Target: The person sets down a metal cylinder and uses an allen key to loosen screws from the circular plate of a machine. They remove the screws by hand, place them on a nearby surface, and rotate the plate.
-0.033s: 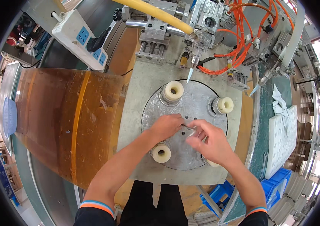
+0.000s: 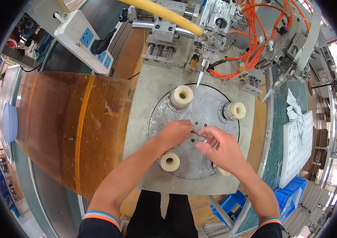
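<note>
Over the middle of the round metal turntable point(image 2: 204, 168), my two hands meet. My left hand point(image 2: 175, 133) is closed, its fingertips pinching a small, thin dark piece point(image 2: 195, 133) whose kind I cannot make out. Close against that piece, my right hand point(image 2: 223, 148) has its fingers curled with thumb and fingertips apart; whether it grips the piece too is unclear. Cream ring-shaped parts stand on metal holders round the plate: one point(image 2: 182, 95) beyond my left hand, one point(image 2: 238, 110) at far right, one point(image 2: 170, 161) below my left wrist. Another is mostly hidden under my right wrist.
Two pale blue-tipped nozzles point(image 2: 200, 79) with orange air hoses point(image 2: 251, 51) and metal slides stand behind the turntable. An amber clear cover point(image 2: 57, 131) lies left, below a white power strip point(image 2: 83, 41). At right are a white perforated block point(image 2: 297, 146), a cloth point(image 2: 294, 109) and blue bins point(image 2: 291, 198).
The thumb and fingers of my right hand have shifted slightly at the small dark piece. My left hand stays in place.
</note>
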The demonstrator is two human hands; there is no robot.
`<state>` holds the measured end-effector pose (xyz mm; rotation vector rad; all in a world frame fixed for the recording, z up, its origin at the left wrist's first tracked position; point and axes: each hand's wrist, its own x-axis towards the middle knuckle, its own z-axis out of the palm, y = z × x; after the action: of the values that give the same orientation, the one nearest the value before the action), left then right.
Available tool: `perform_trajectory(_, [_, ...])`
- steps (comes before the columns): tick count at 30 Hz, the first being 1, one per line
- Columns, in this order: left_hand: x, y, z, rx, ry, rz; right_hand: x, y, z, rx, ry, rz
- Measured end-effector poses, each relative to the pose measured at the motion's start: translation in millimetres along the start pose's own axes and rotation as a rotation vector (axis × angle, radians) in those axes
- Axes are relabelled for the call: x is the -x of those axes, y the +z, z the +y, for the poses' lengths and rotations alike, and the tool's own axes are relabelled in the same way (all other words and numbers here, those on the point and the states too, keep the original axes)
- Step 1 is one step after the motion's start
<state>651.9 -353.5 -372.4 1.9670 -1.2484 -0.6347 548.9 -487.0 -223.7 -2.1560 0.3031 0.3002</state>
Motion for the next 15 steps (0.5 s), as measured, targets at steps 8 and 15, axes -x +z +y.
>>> perform_trajectory(8, [4.0, -7.3, 4.1, -0.004, -0.081, 0.069, 0.8, -13.8, 0.6, 0.295, -0.297, 0.144])
perform_trajectory(15, [-1.5, -19.6, 5.3, -0.055, 0.011, -0.077, -23.0, -32.3, 5.6, 0.701, -0.745, 0.045])
